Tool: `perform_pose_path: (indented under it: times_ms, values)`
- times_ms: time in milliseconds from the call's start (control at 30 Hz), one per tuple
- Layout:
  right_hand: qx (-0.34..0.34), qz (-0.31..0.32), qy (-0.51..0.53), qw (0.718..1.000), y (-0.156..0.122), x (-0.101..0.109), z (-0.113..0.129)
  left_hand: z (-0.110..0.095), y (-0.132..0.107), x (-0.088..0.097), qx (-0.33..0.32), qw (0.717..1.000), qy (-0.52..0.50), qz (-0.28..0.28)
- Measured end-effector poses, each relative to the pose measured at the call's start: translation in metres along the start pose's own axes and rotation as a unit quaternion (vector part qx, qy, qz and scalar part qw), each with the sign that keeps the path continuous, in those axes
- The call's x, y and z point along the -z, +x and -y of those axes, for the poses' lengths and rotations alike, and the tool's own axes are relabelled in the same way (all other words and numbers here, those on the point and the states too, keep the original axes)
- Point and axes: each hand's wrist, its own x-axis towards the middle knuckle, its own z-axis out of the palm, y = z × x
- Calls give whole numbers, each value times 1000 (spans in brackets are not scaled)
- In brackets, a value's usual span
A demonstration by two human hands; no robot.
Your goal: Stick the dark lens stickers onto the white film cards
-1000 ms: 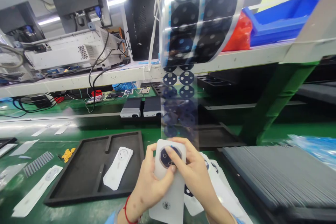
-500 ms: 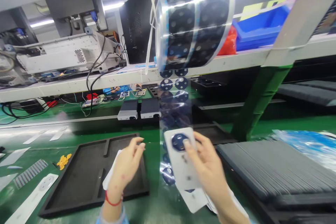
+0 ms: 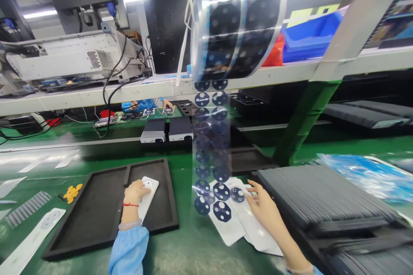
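Observation:
At the dark tray (image 3: 87, 206), my left hand (image 3: 133, 193) is closed at the upper part of a white panel (image 3: 146, 204) with round dark marks. My fingers cover part of that panel, which lies in the tray's right compartment. My right hand (image 3: 261, 202), fingers apart, is beside fanned-out white panels (image 3: 258, 234); whether its fingertips touch them I cannot tell. A grey-blue disc (image 3: 238, 194) shows on one panel close to those fingertips. A clear strip of navy round stickers (image 3: 202, 157) hangs down from a roll (image 3: 238, 30), its lower end over the panels.
Stacked grey sheets (image 3: 322, 197) stand at the right, with blue plastic film (image 3: 361, 176) behind. Yellow pieces (image 3: 72, 193) and a long white panel (image 3: 35, 238) lie left of the tray. Another person's hand (image 3: 167, 104) shows beyond the shelf (image 3: 145, 90).
My right hand has let go of the white panel with the navy disc and moved slightly right, fingers spread. My left hand has moved left and down onto the panel in the tray.

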Motion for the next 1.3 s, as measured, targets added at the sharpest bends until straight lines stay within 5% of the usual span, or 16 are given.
perform_pose_path:
  times_ms: [167,467,767,1300]
  values:
    - [44,-45,-40,997,-11,2,12,2,3,3,28,998,44,27]
    - [66,-49,-43,996,-23,7,23,19,8,6,-29,999,0,46]
    - [27,-33,-33,999,-29,15,33,28,13,7,-2,999,-52,10]
    - [68,-52,-53,995,-33,16,30,21,-2,15,37,990,-131,-31]
